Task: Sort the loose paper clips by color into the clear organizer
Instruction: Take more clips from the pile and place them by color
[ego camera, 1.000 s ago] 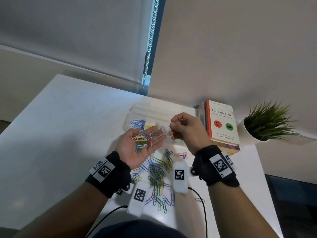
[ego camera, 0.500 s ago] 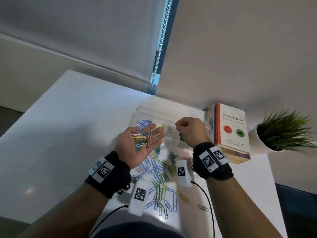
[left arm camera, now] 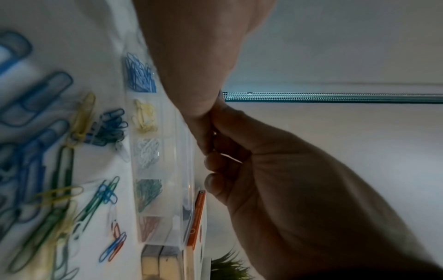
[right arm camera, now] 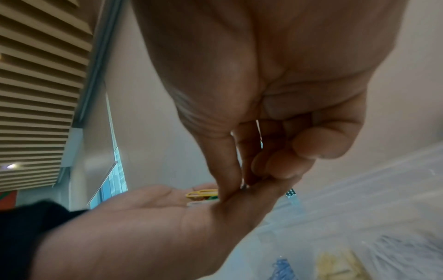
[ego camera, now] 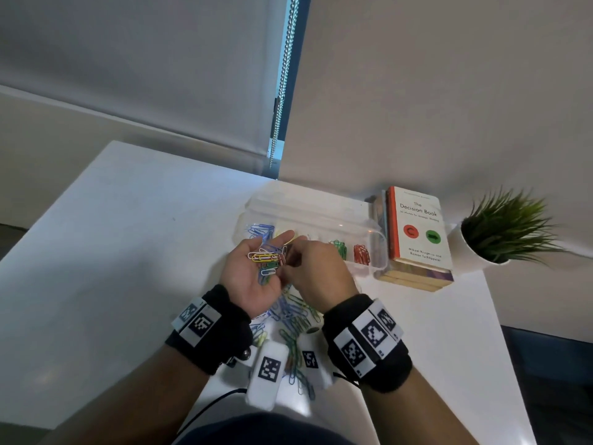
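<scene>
My left hand (ego camera: pixel 253 277) is held palm up over the white table, and a small pile of mixed paper clips (ego camera: pixel 264 260) lies in it. The thumb and forefinger of my right hand (ego camera: pixel 290 263) press together at the pile's right edge, on what looks like a red clip; the wrist view shows the same pinch (right arm camera: pixel 242 181) against the left palm (right arm camera: pixel 155 217). Behind the hands stands the clear organizer (ego camera: pixel 321 216), with blue (ego camera: pixel 261 231), green (ego camera: pixel 339 247) and red (ego camera: pixel 361 253) clips in separate compartments. Loose clips (ego camera: pixel 295 319) lie under my wrists.
A stack of books (ego camera: pixel 417 229) stands against the organizer's right side, with a potted plant (ego camera: pixel 510 226) beyond it. A blind chain (ego camera: pixel 282 91) hangs behind. More loose clips (left arm camera: pixel 59 170) spread in front of the organizer (left arm camera: pixel 167 151).
My right hand has come back left from over the organizer to the pile in my left palm. The left hand has stayed palm up with its clips.
</scene>
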`<state>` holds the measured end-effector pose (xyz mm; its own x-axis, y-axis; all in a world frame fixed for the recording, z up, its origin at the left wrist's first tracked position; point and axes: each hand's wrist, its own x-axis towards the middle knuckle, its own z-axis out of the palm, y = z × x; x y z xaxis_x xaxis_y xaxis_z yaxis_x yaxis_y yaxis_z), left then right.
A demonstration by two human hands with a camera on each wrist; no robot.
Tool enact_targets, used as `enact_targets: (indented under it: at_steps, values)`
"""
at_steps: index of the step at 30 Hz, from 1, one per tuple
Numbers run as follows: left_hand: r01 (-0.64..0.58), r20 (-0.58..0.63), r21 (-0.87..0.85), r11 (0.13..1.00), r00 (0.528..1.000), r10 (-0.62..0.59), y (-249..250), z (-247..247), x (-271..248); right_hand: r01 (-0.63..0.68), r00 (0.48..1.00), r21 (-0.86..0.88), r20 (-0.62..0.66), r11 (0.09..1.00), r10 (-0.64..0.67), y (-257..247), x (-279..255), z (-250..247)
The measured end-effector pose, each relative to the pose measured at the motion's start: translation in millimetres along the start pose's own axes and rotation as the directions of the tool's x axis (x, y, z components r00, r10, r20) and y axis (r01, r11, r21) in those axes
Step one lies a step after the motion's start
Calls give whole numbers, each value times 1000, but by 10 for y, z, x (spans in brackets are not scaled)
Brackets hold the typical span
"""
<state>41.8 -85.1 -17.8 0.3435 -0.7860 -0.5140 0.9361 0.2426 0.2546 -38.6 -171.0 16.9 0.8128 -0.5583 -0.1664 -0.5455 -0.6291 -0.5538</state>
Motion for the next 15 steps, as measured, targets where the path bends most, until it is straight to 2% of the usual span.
enact_targets:
  at_steps: [7, 10, 15]
  values:
    - [53, 12, 11, 999, 999, -53, -25, 1, -17, -31, 997, 144, -63, 989, 41, 88, -93, -29]
    - [63, 19, -29, 998, 998, -62, -62, 59, -6, -44, 991, 272, -107, 961, 75, 132, -145, -143]
    - [57, 40, -35, 998, 998, -56, -114, 119, 16, -47, 993, 369, -80, 928, 82, 194, -160, -285]
